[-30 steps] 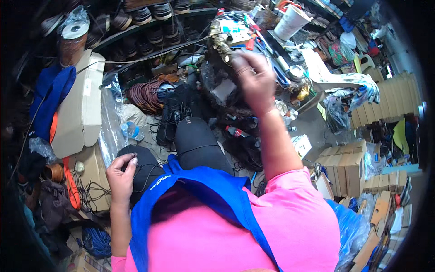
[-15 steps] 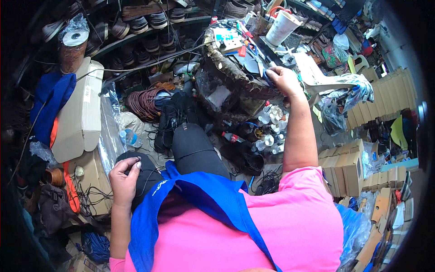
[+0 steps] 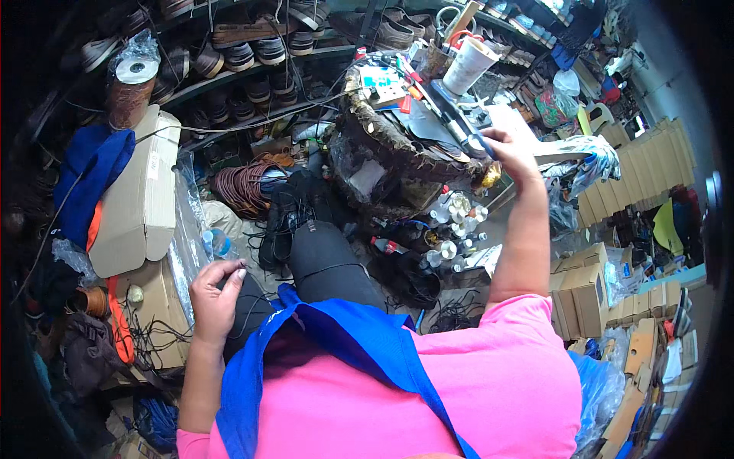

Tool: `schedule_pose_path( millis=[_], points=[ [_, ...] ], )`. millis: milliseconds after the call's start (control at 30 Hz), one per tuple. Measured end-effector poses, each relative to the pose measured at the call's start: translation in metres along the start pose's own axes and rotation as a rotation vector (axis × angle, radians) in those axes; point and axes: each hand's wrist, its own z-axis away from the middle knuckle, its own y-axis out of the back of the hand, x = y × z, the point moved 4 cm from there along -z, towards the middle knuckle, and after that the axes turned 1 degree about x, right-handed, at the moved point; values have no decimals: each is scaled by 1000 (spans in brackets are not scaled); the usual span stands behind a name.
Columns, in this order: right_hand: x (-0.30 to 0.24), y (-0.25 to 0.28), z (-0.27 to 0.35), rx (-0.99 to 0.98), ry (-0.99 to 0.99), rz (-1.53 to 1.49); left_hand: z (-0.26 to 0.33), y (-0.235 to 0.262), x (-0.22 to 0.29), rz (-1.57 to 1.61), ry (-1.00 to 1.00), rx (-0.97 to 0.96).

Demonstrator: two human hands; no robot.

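My left hand (image 3: 215,300) is raised over my left knee, with thumb and fingertips pinched together. Whatever lies in that pinch is too small to name. On the right, my right hand (image 3: 511,155) reaches to the near right edge of a rough, round-topped work stand (image 3: 375,126). Its fingers are curled beside a long dark tool (image 3: 456,118), and what they grip is hidden. Flat dark pieces (image 3: 420,122) lie on the stand, near a small white-and-blue box (image 3: 380,79). Behind them rises a pale cup (image 3: 469,65).
Several small bottles (image 3: 457,218) stand on the floor beside the stand. Coiled brown cord (image 3: 237,187) lies beyond my knees. An open cardboard box (image 3: 138,199) leans at the left, below shoe shelves (image 3: 252,65). Stacked cartons (image 3: 581,294) are at the right.
My right hand has moved right and slightly down along the stand's edge, away from the blue handle it was at. My left hand stays pinched over the knee, barely shifted.
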Motion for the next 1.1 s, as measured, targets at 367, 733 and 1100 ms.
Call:
schedule_pose_path(
  millis=[367, 733, 1100],
  points=[
    [-85, -133, 77, -894, -1, -688, -74, -17, 68, 207, -363, -98],
    [-116, -230, 78, -1104, -21, -1141, -35, -16, 30, 93, -42, -539],
    [-125, -267, 75, -1034, 50, -907, -48, -25, 26, 773, 50, -341]
  ],
)
